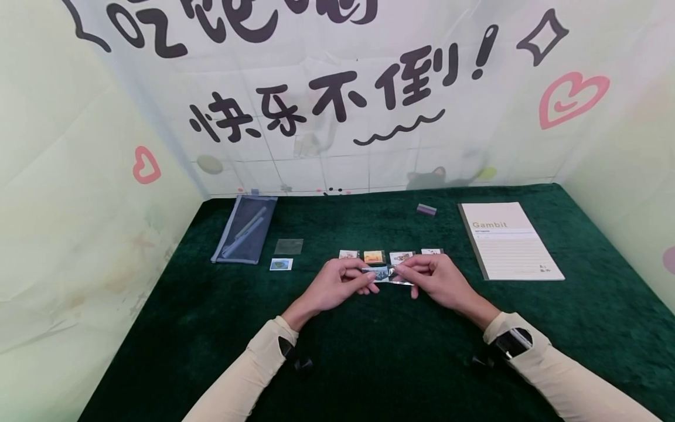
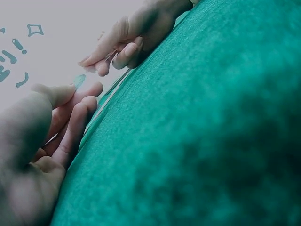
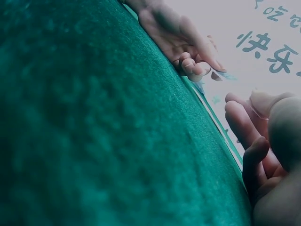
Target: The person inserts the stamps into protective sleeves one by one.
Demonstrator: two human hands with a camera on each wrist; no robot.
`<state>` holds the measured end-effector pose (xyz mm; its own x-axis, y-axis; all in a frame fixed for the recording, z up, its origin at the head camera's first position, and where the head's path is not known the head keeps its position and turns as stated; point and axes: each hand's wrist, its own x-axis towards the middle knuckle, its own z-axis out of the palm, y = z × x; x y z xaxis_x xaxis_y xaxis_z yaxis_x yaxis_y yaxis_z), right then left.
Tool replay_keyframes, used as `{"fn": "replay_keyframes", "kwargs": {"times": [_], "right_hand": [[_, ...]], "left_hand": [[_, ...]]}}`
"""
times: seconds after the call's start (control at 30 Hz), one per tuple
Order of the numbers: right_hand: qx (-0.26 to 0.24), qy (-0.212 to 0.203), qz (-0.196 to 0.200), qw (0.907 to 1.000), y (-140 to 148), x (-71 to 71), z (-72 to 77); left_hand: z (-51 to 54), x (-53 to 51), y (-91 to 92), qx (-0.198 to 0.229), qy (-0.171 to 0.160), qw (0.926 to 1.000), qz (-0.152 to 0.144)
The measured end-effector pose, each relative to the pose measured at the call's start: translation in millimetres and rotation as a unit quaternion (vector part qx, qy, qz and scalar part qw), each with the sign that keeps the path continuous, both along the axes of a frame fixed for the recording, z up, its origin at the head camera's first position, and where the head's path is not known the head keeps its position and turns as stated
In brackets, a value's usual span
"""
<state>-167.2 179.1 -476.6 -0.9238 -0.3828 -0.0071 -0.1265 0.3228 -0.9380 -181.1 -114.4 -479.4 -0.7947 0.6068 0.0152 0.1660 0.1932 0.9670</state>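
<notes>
Above the dark green cloth, my left hand pinches a small blue picture stamp between thumb and fingers. My right hand pinches a clear plastic sleeve at the stamp's right side. In the head view the stamp and sleeve overlap or meet; how far one sits inside the other I cannot tell. The left wrist view shows a bluish corner of the stamp at my left thumb. Just behind the hands lie several small stamps in sleeves, among them an orange one, partly hidden by the fingers.
To the left lie another blue stamp, a flat clear sleeve and a blue zip pouch with pens inside. A white notebook is at the right. A small purple block lies toward the back wall.
</notes>
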Motion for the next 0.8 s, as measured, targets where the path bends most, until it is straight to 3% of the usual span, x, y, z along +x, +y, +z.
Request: {"fn": "replay_keyframes", "kwargs": {"times": [0.3,0.8], "right_hand": [[-0.033,-0.008,0.014,0.9993,0.0,0.9,0.0],[-0.024,-0.024,0.007,0.9994,-0.1,0.2,0.1]], "left_hand": [[-1.0,-0.8,0.8,-0.01,0.007,0.9999,0.001],[0.0,0.3,-0.7,-0.006,0.002,1.0,-0.004]]}}
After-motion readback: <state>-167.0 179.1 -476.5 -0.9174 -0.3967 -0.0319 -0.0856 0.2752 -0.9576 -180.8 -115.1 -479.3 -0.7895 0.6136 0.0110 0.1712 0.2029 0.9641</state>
